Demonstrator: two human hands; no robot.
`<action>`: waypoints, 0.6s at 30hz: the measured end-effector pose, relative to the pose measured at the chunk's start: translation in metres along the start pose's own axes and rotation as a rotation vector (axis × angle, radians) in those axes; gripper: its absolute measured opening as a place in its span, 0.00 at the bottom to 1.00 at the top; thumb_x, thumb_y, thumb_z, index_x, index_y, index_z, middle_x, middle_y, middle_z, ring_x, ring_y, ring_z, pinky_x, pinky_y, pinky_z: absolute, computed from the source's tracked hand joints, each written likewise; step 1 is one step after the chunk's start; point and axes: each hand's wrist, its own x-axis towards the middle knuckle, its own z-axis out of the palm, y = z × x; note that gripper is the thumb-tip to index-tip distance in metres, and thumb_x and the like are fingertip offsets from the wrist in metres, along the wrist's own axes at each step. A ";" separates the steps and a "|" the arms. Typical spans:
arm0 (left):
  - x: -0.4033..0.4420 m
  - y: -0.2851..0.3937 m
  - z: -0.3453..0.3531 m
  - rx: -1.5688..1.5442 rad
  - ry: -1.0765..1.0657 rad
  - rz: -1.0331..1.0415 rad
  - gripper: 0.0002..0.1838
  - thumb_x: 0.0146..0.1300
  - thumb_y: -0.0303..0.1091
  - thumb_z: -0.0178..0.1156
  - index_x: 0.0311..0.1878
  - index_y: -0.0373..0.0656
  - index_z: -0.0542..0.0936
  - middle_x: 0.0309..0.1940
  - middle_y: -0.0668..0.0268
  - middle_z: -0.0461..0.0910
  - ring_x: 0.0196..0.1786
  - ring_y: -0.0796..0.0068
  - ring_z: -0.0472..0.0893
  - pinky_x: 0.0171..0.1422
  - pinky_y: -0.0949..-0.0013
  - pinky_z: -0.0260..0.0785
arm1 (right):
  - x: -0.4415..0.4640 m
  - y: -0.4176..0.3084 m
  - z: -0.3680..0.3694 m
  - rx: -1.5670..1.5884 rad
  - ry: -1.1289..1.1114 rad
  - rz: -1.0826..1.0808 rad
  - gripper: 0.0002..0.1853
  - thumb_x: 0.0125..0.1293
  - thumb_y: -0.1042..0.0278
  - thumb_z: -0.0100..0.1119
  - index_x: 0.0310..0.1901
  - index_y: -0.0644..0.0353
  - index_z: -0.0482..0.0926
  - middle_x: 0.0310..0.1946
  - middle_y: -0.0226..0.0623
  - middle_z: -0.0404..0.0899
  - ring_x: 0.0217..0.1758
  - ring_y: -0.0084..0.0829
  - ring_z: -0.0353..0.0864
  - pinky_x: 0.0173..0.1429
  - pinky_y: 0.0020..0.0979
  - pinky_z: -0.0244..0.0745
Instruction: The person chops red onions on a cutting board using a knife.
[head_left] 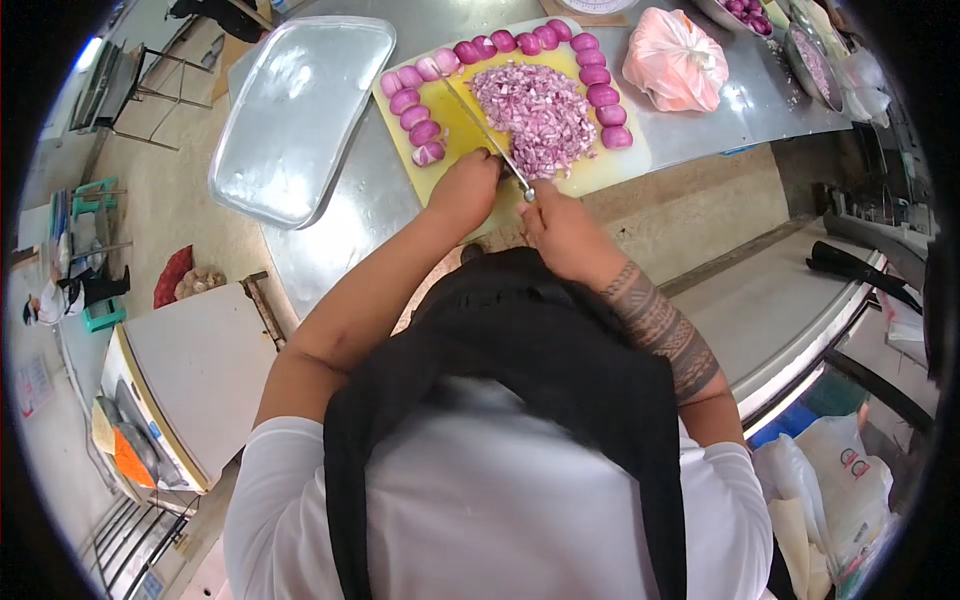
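Observation:
My right hand (565, 232) is closed round the handle of a long knife (480, 122), near the front edge of a yellow cutting board (452, 130). The blade points away to the far left, between bare board and a heap of chopped red onion (535, 108). My left hand (468, 190) rests at the board's front edge, left of the blade, fingers curled; anything under them is hidden. Peeled red onion pieces (415, 115) line the board's left and far sides, and more onion pieces (602, 95) run down its right side.
A shallow metal tray (300, 115) lies left of the board on the steel table (345, 215). To the right are a tied plastic bag (675, 62), a bowl of onions (745, 14) and another bowl (812, 68). A person (60, 300) is far left.

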 end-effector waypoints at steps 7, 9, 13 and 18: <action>0.001 -0.008 0.004 0.010 0.047 0.064 0.07 0.66 0.28 0.56 0.40 0.35 0.81 0.39 0.48 0.81 0.46 0.45 0.83 0.51 0.47 0.77 | -0.002 -0.014 -0.012 0.074 -0.001 0.009 0.20 0.81 0.59 0.50 0.59 0.70 0.70 0.38 0.64 0.83 0.46 0.67 0.83 0.52 0.59 0.75; 0.000 -0.011 0.003 0.016 0.040 0.077 0.07 0.66 0.29 0.57 0.39 0.35 0.81 0.38 0.49 0.81 0.45 0.45 0.83 0.51 0.47 0.77 | -0.003 -0.015 -0.009 0.070 0.003 0.007 0.20 0.81 0.59 0.51 0.60 0.70 0.70 0.38 0.64 0.83 0.47 0.66 0.83 0.52 0.58 0.75; 0.002 -0.018 0.004 0.032 0.021 0.099 0.07 0.66 0.29 0.57 0.38 0.36 0.81 0.38 0.50 0.81 0.46 0.46 0.83 0.51 0.48 0.77 | -0.002 -0.014 -0.005 0.117 0.021 0.014 0.21 0.81 0.59 0.52 0.61 0.71 0.70 0.38 0.64 0.83 0.47 0.66 0.83 0.52 0.58 0.75; 0.005 -0.018 -0.002 0.018 0.008 0.099 0.06 0.66 0.29 0.57 0.38 0.37 0.81 0.39 0.51 0.81 0.46 0.47 0.84 0.51 0.49 0.77 | 0.006 -0.006 0.005 0.132 0.031 0.056 0.20 0.80 0.60 0.54 0.60 0.71 0.71 0.38 0.65 0.83 0.46 0.66 0.83 0.51 0.57 0.75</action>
